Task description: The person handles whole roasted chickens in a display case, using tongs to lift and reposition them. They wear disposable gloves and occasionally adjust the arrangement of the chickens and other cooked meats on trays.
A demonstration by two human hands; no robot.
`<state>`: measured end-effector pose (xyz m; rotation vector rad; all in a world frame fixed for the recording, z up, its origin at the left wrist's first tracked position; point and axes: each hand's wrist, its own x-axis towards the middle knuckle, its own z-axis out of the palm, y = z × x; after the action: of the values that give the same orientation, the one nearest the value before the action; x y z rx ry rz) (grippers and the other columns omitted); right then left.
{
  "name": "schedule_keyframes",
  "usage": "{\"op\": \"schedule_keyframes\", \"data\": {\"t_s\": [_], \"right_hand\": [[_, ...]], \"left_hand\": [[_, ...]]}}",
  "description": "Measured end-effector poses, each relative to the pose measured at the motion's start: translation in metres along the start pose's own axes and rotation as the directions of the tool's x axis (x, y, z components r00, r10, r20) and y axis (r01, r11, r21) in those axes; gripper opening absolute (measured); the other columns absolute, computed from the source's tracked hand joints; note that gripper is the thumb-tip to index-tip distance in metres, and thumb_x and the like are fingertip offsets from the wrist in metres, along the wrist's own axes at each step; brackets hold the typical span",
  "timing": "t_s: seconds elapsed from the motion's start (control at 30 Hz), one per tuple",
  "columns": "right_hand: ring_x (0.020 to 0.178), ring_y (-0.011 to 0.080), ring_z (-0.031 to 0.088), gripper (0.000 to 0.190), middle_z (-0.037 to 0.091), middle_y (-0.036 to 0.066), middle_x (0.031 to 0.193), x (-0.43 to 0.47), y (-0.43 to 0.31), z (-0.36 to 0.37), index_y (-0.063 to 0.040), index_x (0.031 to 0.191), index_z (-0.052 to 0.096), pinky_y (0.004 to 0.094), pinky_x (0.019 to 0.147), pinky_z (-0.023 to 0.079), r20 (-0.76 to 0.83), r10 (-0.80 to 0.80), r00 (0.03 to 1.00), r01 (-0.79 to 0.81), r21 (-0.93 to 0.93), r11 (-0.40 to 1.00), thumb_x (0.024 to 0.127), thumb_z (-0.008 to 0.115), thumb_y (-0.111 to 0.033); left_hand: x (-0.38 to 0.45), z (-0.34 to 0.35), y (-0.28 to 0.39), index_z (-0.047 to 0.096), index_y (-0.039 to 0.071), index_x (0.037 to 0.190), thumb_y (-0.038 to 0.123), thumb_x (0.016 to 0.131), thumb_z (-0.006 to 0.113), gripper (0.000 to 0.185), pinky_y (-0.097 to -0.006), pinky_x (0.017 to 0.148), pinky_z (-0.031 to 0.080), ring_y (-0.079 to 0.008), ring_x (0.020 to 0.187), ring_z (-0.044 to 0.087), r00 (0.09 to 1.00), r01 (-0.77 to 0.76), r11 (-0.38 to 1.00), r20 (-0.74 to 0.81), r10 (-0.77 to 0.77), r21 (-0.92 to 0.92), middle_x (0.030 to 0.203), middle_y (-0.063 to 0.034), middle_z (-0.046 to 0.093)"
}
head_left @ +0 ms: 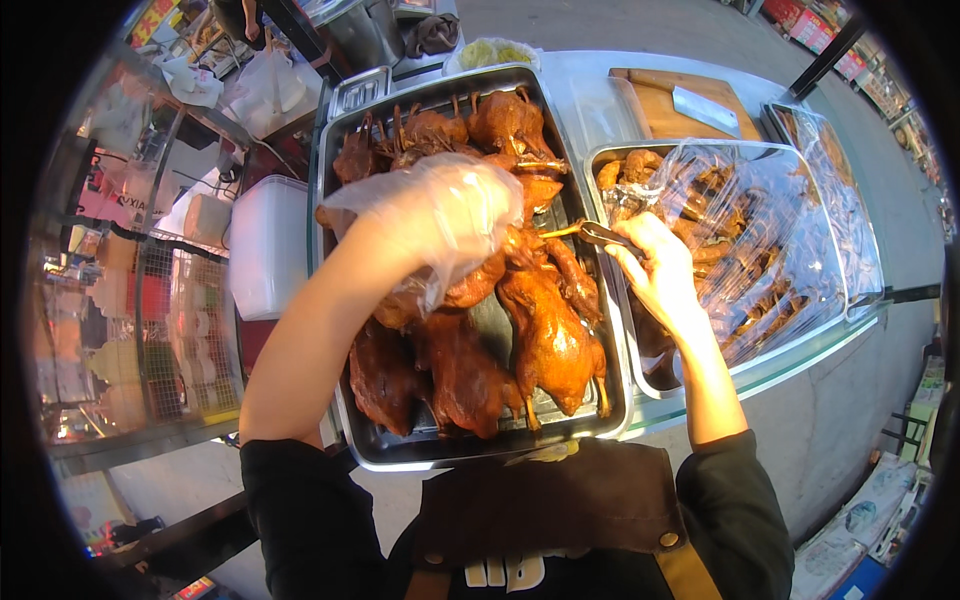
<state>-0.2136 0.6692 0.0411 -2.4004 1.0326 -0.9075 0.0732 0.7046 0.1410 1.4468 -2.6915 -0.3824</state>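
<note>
My left hand (469, 199) is inside a clear plastic bag (420, 202), over the middle of a deep metal tray (480, 452) of whole roasted ducks. Its fingers are blurred and hidden, so I cannot tell whether they grip the glossy brown duck (480, 281) under them. With my right hand (652, 251) I hold a small metal hand tool (607, 236), possibly shears or tongs. The tool's tip meets a thin leg bone (562, 231) near the tray's right wall. Below lies another whole duck (551, 337), breast up, beside darker ducks (465, 371).
To the right stands a tray of braised pieces (712, 232) under plastic film (780, 247). Behind it, a cleaver (705, 111) rests on a wooden board (660, 112). White plastic containers (270, 247) stand left of the duck tray, near a stall frame (161, 180). Another person's arm (251, 19) shows far left.
</note>
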Motion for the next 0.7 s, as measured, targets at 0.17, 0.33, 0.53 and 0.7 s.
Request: {"op": "schedule_keyframes", "data": {"t_s": [0.17,0.33,0.53,0.7], "right_hand": [[0.081,0.0307,0.064,0.023,0.060,0.011,0.088,0.000,0.007,0.001,-0.005,0.103,0.068,0.0374,0.072,0.052,-0.006,0.057,0.998,-0.056,0.024,0.998,0.082,0.073,-0.013],[0.072,0.0281,0.061,0.021,0.059,0.012,0.084,-0.001,0.013,0.004,-0.001,0.102,0.067,0.0343,0.064,0.048,-0.031,0.074,0.997,-0.072,0.071,0.995,0.083,0.073,-0.008],[0.070,0.0270,0.061,0.021,0.059,0.011,0.085,0.000,0.012,0.007,-0.001,0.102,0.067,0.0335,0.059,0.048,-0.047,0.030,0.998,-0.026,0.075,0.997,0.084,0.073,-0.008],[0.081,0.0319,0.064,0.020,0.060,0.011,0.087,0.002,0.005,0.004,-0.003,0.101,0.068,0.0389,0.072,0.052,0.005,0.092,0.996,-0.092,0.071,0.993,0.083,0.072,-0.012]], "left_hand": [[-0.008,0.039,0.005,0.062,0.005,0.082,0.007,0.066,0.063,0.016,-0.0408,0.072,0.052,-0.0337,0.080,0.065,0.945,-0.276,0.899,-0.268,0.189,-0.339,0.085,-0.0126,0.066],[0.011,0.031,0.056,0.064,0.003,0.088,0.006,0.067,0.063,0.021,-0.0449,0.077,0.053,-0.0339,0.084,0.066,0.974,0.072,0.997,0.212,-0.077,0.033,0.090,-0.0161,0.067],[-0.015,0.078,0.014,0.068,0.002,0.102,0.004,0.074,0.063,0.029,-0.0421,0.084,0.053,-0.0340,0.099,0.066,1.000,0.015,0.999,-0.010,-0.015,-0.039,0.101,-0.0181,0.069],[-0.021,0.045,0.039,0.066,0.005,0.113,0.001,0.077,0.063,0.037,-0.0454,0.092,0.050,-0.0348,0.104,0.063,0.983,0.032,0.996,-0.176,-0.047,-0.088,0.110,-0.0160,0.068]]}}
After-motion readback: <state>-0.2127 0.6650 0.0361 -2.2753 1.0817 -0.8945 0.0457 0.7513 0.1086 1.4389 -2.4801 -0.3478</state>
